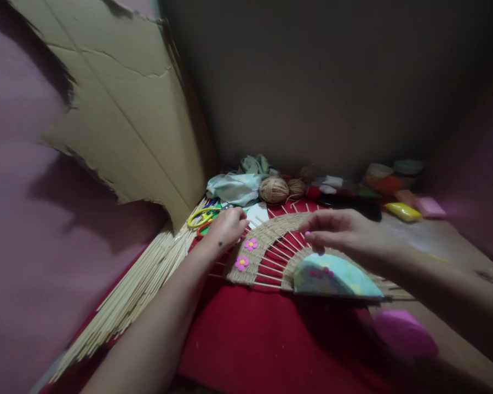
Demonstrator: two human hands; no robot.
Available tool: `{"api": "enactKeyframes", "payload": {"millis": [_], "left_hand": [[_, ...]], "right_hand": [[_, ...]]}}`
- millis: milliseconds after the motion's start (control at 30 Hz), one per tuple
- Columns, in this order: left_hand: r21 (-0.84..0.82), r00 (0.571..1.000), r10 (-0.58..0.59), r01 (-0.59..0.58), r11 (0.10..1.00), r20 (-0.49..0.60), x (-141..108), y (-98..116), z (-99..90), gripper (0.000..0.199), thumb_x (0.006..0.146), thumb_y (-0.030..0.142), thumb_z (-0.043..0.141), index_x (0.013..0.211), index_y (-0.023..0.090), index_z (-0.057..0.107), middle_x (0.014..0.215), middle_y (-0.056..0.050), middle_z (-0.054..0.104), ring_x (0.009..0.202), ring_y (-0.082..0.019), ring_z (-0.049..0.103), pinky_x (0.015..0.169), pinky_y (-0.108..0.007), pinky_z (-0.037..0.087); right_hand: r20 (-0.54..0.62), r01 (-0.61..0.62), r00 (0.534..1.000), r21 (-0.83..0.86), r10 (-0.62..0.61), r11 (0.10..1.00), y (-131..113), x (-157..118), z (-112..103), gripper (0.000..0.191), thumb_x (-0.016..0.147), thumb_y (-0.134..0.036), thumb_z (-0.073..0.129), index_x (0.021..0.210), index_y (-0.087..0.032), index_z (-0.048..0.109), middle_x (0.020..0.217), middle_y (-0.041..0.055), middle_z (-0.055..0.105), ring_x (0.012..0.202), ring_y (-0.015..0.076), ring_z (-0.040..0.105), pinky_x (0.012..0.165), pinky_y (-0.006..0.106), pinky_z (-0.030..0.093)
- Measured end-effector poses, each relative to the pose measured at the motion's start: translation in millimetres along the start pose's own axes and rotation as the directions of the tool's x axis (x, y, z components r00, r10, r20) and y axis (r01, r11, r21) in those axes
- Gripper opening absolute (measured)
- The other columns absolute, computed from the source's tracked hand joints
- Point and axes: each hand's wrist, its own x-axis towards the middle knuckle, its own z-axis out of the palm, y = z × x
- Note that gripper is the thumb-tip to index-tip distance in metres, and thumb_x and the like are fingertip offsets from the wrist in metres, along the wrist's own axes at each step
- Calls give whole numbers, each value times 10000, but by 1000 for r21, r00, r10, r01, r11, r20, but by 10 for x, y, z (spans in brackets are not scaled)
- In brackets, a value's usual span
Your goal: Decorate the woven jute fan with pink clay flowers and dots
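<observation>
Above a woven fan (263, 232) at the center of the frame, a right hand (340, 230) pinches a small pink piece (308, 234) between thumb and fingertips. The left hand (228, 225), its fingers curled, is at the fan's upper left edge; whether it grips anything cannot be told. Two pink flowers (242, 263) with yellow centers dot the fan's left side. Red cloth (246, 334) lies beneath, with thin sticks (135, 295) at lower left and a twine ball (274, 189) behind.
</observation>
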Motion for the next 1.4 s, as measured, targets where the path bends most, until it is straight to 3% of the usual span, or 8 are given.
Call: {"api": "enactKeyframes", "payload": {"millis": [200,433,600,733,1067,1400], "left_hand": [[40,1000,-7,7,999,11,30,-122,90,195,711,197,514,787,162,690,796,-81,696,735,-207,608,641,-294,398],[-78,992,64,-56,995,105,48,-95,226,189,684,246,577,791,202,726,786,-31,695,755,-177,597,662,-261,402],[-155,982,15,15,988,188,96,-107,264,163,651,295,649,753,189,719,623,12,645,581,-133,547,534,-233,373],[-178,978,-28,66,982,207,107,-121,273,151,647,278,656,740,172,712,577,16,621,551,-124,527,516,-230,362],[-215,982,33,8,977,187,67,-161,284,166,729,244,567,795,184,708,733,-10,687,677,-155,582,597,-245,409],[-177,985,60,-32,984,159,23,-156,259,217,740,163,527,832,200,720,861,-28,711,827,-190,609,729,-273,430]], "right_hand": [[27,-93,995,-17,94,995,47,307,64,11,734,-166,604,740,-157,602,581,-18,544,520,93,476,502,231,378],[121,-36,991,-151,55,988,205,660,215,69,716,-109,556,722,-167,593,617,-11,558,523,102,498,528,246,417],[149,69,989,-296,-25,953,240,858,280,114,671,-75,578,729,-157,632,664,13,619,616,136,548,577,252,426],[180,156,979,-391,-90,907,284,960,321,143,678,-79,571,780,-141,650,693,35,655,642,158,574,586,261,428],[304,347,928,-488,-217,801,441,1125,337,152,783,-137,576,836,-157,717,762,41,682,679,149,593,620,254,435],[372,468,880,-570,-295,675,447,1121,394,182,825,-123,585,829,-185,756,742,28,580,649,122,547,599,240,411]]}}
